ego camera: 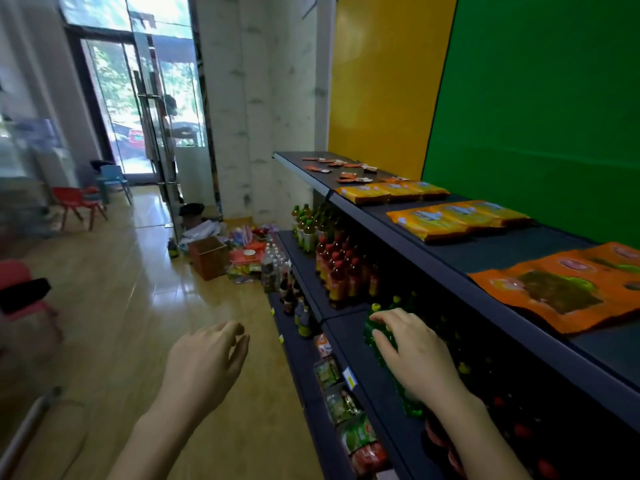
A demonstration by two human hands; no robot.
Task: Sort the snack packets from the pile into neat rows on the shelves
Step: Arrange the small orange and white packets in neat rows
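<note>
**Hands hold no packet; the pile lies well away from the top shelf**

Both hands sit below the top shelf (502, 251), on its near stretch. The left hand (204, 362) hangs out past that shelf's front edge, over the wooden floor (138, 289), fingers relaxed and loosely spread, holding nothing. The right hand (412, 351) reaches in beneath the top shelf, fingers curled over the cap and shoulder of a green bottle (371, 330) standing one level down.

On the top shelf, packets already lie flat in rows: orange packets (561, 289) at the near end, yellow packets (457, 220) along the middle, and small packets (339, 168) scattered loosely at the far end. The pile (242, 247) lies on the floor beyond the top shelf's far end, beside a cardboard box (207, 256).

Judging from this, the step in hand is a gap between placements: no packet is carried, and the bottle is no part of the sorting. The next move calls for letting the bottle go without tipping its neighbours, then walking to the pile to fetch more packets.

Bare dark surface shows on the top shelf between the orange and yellow rows, so there is room for another row. Its front edge overhangs the bottles, so the right hand has to come out low. The floor along the front edge looks open, narrowing only where the pile and box crowd the far end.
</note>
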